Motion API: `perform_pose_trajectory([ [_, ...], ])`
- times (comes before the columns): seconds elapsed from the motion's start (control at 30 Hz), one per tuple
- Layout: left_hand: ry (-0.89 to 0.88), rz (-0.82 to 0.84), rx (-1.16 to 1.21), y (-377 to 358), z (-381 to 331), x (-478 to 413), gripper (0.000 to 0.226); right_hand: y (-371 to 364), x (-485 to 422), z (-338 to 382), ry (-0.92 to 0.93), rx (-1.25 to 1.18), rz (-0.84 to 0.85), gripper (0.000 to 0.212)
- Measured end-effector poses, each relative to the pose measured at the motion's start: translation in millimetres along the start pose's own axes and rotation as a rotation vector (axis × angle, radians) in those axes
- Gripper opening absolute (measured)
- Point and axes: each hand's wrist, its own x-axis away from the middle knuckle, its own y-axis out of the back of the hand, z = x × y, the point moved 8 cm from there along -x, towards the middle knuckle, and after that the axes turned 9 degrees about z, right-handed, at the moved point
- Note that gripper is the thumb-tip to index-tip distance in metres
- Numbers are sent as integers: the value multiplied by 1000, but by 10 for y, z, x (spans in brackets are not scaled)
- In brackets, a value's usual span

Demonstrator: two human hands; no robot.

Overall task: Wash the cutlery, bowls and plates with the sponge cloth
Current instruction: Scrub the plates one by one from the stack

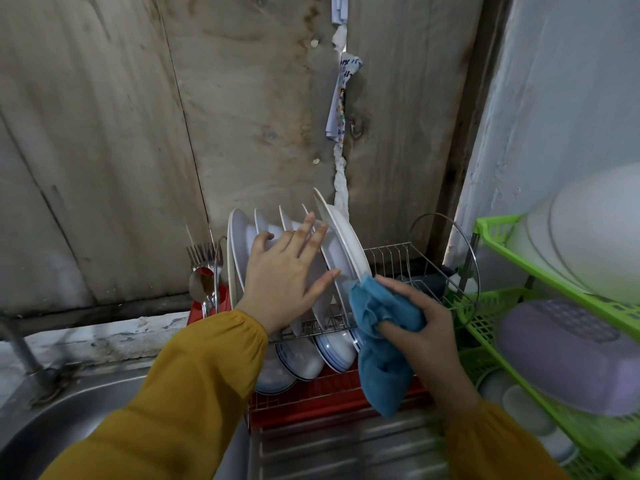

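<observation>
Several white plates stand on edge in the upper tier of a wire dish rack. My left hand lies flat against the plates with fingers spread and straight. My right hand grips a blue sponge cloth, which touches the lower edge of the rightmost plate. Blue-rimmed bowls stand in the lower tier. Forks and a spoon stand upright in the holder at the rack's left end.
A red drip tray lies under the rack. A steel sink with a tap pipe is at lower left. A green plastic shelf with white and lilac containers stands on the right. Wooden boards form the wall behind.
</observation>
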Motion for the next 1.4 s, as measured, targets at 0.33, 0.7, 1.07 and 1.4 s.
perform_pose_trajectory([
  [0.33, 49, -61, 177, 83, -50, 19, 76, 513, -101, -15, -103, -31, -264, 55],
  [0.7, 73, 37, 115, 89, -84, 68, 62, 274, -93, -156, -226, 71, -114, 58],
  [1.07, 336, -27, 183, 184, 52, 1075, 59, -481, 378, 155, 82, 280, -87, 59],
  [1.4, 671, 220, 125, 174, 842, 2903, 67, -2073, 937, -102, 66, 174, 281, 60],
])
